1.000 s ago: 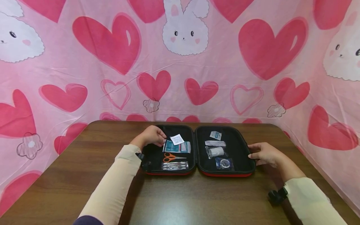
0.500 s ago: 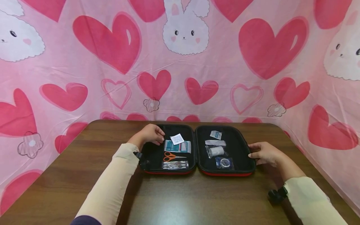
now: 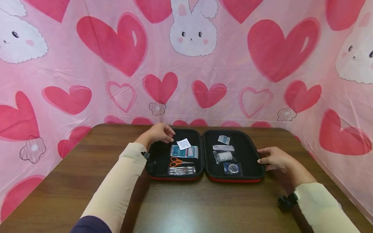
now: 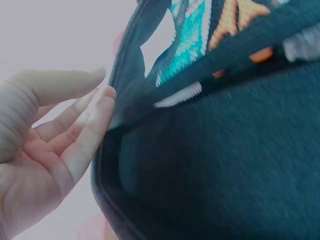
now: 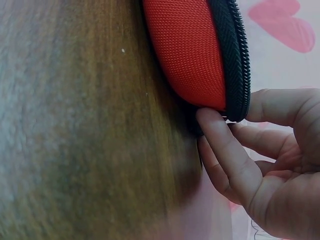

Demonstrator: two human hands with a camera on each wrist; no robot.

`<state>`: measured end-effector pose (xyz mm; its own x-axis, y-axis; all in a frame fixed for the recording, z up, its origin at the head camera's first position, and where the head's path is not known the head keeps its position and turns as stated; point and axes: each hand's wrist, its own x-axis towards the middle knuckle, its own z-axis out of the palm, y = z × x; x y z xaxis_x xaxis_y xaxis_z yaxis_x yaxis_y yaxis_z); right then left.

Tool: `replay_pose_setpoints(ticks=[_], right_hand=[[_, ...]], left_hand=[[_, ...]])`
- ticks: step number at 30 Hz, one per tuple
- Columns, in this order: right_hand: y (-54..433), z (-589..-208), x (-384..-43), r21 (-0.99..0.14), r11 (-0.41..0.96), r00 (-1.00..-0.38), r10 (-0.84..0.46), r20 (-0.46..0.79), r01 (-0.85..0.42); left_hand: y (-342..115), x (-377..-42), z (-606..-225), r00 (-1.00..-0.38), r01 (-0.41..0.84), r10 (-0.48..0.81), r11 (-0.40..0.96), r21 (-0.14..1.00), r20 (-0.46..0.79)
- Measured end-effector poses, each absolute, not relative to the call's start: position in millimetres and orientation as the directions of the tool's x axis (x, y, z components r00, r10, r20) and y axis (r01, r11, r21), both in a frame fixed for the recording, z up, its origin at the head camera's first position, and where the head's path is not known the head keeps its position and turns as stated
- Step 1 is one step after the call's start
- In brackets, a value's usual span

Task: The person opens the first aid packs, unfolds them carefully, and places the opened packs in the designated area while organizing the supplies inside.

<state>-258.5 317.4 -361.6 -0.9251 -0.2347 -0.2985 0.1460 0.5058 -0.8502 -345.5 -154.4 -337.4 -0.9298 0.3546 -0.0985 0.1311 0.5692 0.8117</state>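
A zippered case point(image 3: 250, 152), red outside and black inside, lies unfolded on the table. My left hand point(image 3: 159, 133) is over the upper left of its left half; in the left wrist view its fingers point(image 4: 82, 140) are fairly straight, hold nothing visible and seem to touch the black rim. My right hand point(image 3: 275, 159) pinches the right rim, thumb above and fingers beneath the red shell point(image 5: 190, 55). In the left half lie a white square packet point(image 3: 183, 144), a teal packet point(image 3: 179, 151), orange-handled scissors point(image 3: 175, 161) and a pack of slim silvery sticks point(image 3: 182, 171).
Strapped in the right half are a small packet point(image 3: 223, 139), a flat white packet point(image 3: 223, 148), a wrapped white bandage roll point(image 3: 224, 157) and a bag with a white ring point(image 3: 233, 168). The wooden table point(image 3: 186, 207) meets a pink heart-print cloth point(image 3: 209, 71) behind.
My left hand has drawn back from the teal packet's left edge, then risen toward the case's upper left rim. My right hand keeps its place on the right rim.
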Motion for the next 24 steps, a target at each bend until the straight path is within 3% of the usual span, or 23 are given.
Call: replay_pose_setpoints(ticks=[24], right_hand=[[321.0, -362.1, -260.3, -0.858, 0.492, -0.922, -0.247, -0.299, 0.146]], left_hand=[[-117.1, -356.6, -353.2, -0.913, 0.276, 0.405, 0.705, 0.653, -0.051]])
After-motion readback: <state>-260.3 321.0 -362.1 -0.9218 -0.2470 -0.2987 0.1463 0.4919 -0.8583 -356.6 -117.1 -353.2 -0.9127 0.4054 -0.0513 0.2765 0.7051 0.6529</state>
